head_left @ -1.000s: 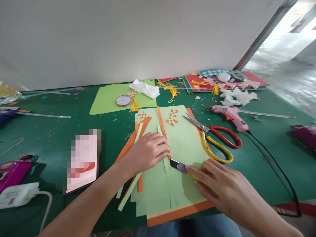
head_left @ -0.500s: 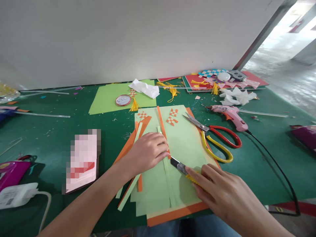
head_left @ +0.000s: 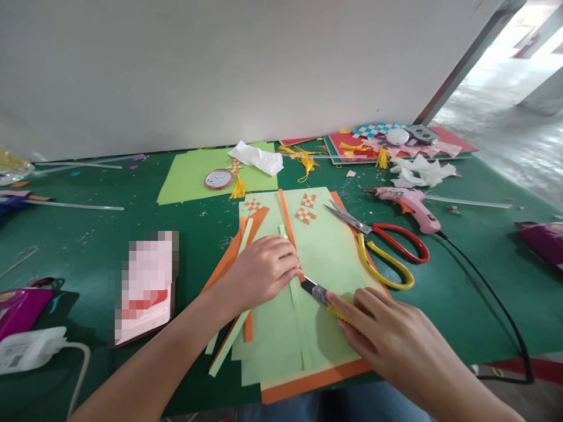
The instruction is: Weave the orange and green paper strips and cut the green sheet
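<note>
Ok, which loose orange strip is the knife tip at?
The long strip up the middle of the pale sheet, its near end by the left hand and knife; the other loose orange strips lie left of it.

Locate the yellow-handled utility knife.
Head view, lower right of centre: the knife is in the right hand, its tip beside the left hand and narrow orange paper strip.

Scissors point(head_left: 366, 229) crowd the far side of your right hand point(head_left: 387, 337) grip, glue gun point(head_left: 416, 208) behind them. Left hand point(head_left: 268, 266) blocks you at the cutter point(head_left: 320, 293) tip. You can pass nearside, over flat green paper point(head_left: 323, 343).
</note>
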{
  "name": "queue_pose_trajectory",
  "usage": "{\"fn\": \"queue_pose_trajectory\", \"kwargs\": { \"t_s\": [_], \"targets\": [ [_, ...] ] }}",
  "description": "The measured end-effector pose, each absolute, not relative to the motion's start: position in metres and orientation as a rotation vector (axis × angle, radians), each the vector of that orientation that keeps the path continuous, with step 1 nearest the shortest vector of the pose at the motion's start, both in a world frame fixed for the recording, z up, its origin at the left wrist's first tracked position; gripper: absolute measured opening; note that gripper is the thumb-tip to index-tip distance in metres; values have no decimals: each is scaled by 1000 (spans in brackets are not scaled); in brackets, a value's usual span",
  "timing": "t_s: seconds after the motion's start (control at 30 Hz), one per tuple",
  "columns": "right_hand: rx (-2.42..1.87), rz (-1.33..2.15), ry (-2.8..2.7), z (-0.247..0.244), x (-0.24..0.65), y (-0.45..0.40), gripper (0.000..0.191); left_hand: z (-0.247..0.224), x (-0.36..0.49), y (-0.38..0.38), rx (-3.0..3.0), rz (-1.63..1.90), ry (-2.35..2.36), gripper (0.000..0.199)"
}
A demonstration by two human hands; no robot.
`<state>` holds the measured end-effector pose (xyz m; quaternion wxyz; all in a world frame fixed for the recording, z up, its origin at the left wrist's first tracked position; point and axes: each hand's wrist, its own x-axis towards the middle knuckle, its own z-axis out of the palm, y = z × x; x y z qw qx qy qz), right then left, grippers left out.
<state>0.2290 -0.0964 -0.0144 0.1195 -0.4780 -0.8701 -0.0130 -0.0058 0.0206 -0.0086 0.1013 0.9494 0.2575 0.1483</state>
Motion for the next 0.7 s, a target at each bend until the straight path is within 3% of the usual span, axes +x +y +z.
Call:
{"fn": "queue_pose_trajectory", "kwargs": {
  "t_s": [0.7],
  "targets": [
    [-1359, -91, -2545, -11, 228, -96, 31, -9, -11, 11, 3106, 477, 545, 18]
  ]
}}
